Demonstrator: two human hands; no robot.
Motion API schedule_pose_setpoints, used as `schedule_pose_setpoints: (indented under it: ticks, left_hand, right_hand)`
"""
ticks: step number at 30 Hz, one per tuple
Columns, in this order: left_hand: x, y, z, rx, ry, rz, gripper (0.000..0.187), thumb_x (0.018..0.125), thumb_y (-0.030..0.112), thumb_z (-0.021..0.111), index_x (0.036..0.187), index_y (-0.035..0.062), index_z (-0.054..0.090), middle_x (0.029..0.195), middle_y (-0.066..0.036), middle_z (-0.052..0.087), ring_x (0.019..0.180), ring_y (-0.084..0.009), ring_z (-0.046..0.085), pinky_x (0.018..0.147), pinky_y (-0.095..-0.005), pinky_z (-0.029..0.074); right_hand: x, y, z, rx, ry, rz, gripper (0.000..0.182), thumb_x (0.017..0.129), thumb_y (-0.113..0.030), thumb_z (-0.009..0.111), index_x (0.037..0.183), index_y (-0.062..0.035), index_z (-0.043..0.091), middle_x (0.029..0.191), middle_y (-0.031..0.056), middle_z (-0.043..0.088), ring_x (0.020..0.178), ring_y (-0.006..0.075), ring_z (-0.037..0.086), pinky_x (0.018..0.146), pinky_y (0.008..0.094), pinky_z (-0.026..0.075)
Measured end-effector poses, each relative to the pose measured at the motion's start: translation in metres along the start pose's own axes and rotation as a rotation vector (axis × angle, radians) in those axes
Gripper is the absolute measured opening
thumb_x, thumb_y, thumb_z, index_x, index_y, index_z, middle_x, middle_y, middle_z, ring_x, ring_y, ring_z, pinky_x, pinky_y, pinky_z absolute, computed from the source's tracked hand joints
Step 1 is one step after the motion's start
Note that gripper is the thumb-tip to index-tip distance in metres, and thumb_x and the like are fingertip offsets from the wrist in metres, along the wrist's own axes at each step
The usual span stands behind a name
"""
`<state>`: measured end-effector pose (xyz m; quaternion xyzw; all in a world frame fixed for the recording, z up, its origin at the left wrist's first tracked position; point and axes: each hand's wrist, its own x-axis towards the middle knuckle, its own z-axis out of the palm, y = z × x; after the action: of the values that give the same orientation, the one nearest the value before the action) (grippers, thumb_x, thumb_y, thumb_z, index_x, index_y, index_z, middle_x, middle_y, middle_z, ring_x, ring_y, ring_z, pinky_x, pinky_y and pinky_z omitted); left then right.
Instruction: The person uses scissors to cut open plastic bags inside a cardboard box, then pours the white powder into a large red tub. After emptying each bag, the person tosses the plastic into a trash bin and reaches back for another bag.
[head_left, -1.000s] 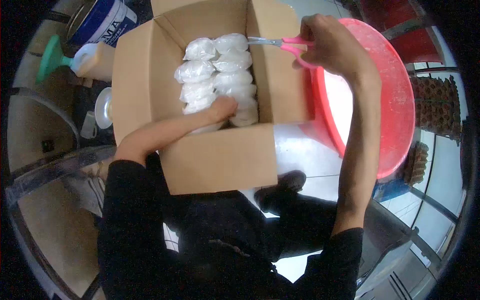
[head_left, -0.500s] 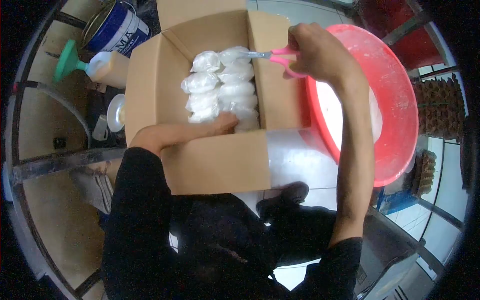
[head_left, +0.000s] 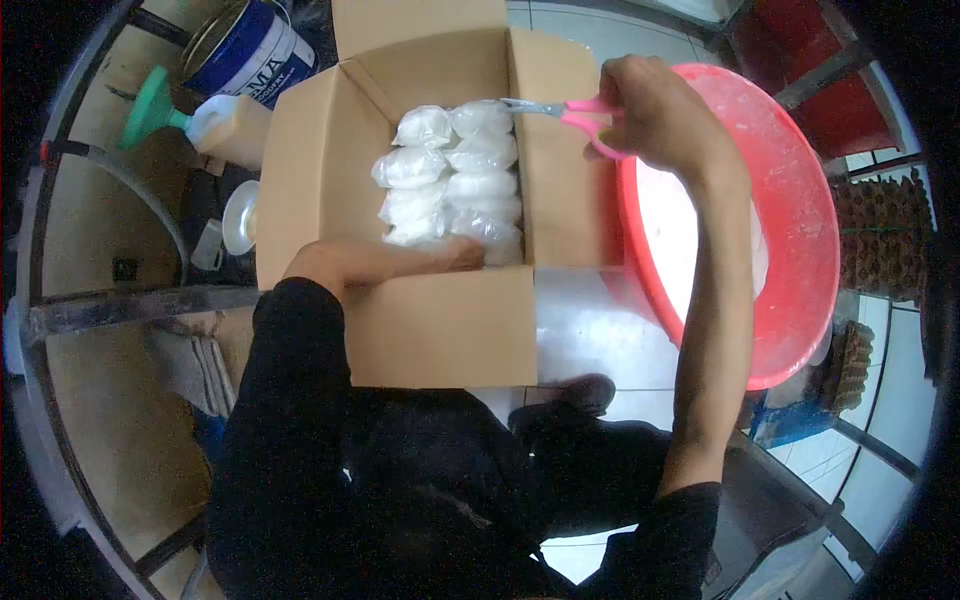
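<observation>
An open cardboard box point(head_left: 430, 330) holds several clear plastic bags point(head_left: 412, 168) with white contents, lined up in two columns. Inside the box, my left hand point(head_left: 462, 254) touches the bags nearest me; its fingers are partly hidden against the plastic. My right hand point(head_left: 650, 105) is closed round the pink handles of a pair of scissors point(head_left: 580, 112), above the box's right flap. The blades point left, slightly apart, over the upper right bag.
On the right stands a large red basin point(head_left: 790, 200) with white material inside. A blue bucket point(head_left: 250, 55), a green funnel point(head_left: 148, 108) and a plastic jug point(head_left: 235, 130) are at the upper left. Egg trays point(head_left: 880, 235) are stacked at the far right.
The box, bags and basin appear slightly shifted in view. My left hand sits slightly lower against the nearest bags, and my right hand still holds the scissors.
</observation>
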<state>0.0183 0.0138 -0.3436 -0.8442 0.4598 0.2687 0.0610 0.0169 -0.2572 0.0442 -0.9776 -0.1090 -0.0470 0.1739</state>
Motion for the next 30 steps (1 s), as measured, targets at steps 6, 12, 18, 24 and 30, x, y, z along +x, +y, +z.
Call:
schedule_pose_setpoints:
  ticks: [6, 12, 18, 24, 30]
  left_hand:
    - [-0.016, -0.016, -0.041, 0.078, -0.033, 0.35, 0.019, 0.07, 0.021, 0.059, 0.07, 0.0023, 0.061, 0.067, -0.018, 0.059, 0.065, -0.0344, 0.059, 0.057, -0.0429, 0.046]
    - [-0.048, -0.03, -0.104, -0.182, 0.07, 0.398, 0.034, 0.069, 0.033, 0.062, 0.075, -0.0003, 0.06, 0.078, -0.022, 0.057, 0.075, -0.0373, 0.056, 0.066, -0.0435, 0.046]
    - [-0.022, 0.002, -0.088, 0.03, 0.092, 0.211, 0.03, 0.07, 0.029, 0.062, 0.072, -0.0004, 0.061, 0.074, -0.019, 0.06, 0.075, -0.0352, 0.059, 0.066, -0.0416, 0.048]
    - [0.018, -0.034, -0.045, -0.097, -0.071, 0.492, 0.018, 0.076, 0.018, 0.057, 0.074, 0.0011, 0.062, 0.072, -0.019, 0.059, 0.074, -0.0358, 0.058, 0.065, -0.0435, 0.045]
    - [-0.044, -0.023, -0.088, -0.437, 0.062, 0.301, 0.031, 0.079, 0.028, 0.055, 0.069, -0.0006, 0.061, 0.074, -0.024, 0.058, 0.068, -0.0387, 0.056, 0.062, -0.0453, 0.043]
  right_hand:
    - [-0.006, 0.019, 0.004, -0.007, 0.052, -0.05, 0.029, 0.055, -0.007, 0.073, 0.074, 0.0034, 0.054, 0.069, 0.018, 0.057, 0.064, 0.0294, 0.057, 0.057, 0.0359, 0.043]
    - [-0.007, 0.026, 0.003, -0.025, -0.01, -0.018, 0.023, 0.058, -0.002, 0.068, 0.076, 0.004, 0.054, 0.068, 0.0167, 0.057, 0.063, 0.0259, 0.057, 0.057, 0.0337, 0.043]
    - [-0.01, 0.003, 0.0, 0.191, 0.058, -0.101, 0.022, 0.06, 0.003, 0.065, 0.077, 0.0049, 0.054, 0.068, 0.0145, 0.057, 0.062, 0.0224, 0.057, 0.056, 0.0308, 0.044]
    - [-0.01, -0.013, -0.003, 0.025, 0.086, 0.046, 0.026, 0.059, 0.004, 0.066, 0.082, 0.003, 0.054, 0.069, 0.0138, 0.057, 0.063, 0.0231, 0.057, 0.057, 0.0317, 0.045]
    - [-0.002, -0.019, -0.003, 0.275, 0.47, -0.085, 0.032, 0.061, 0.007, 0.064, 0.085, 0.001, 0.044, 0.074, 0.0124, 0.054, 0.066, 0.0207, 0.059, 0.055, 0.0283, 0.05]
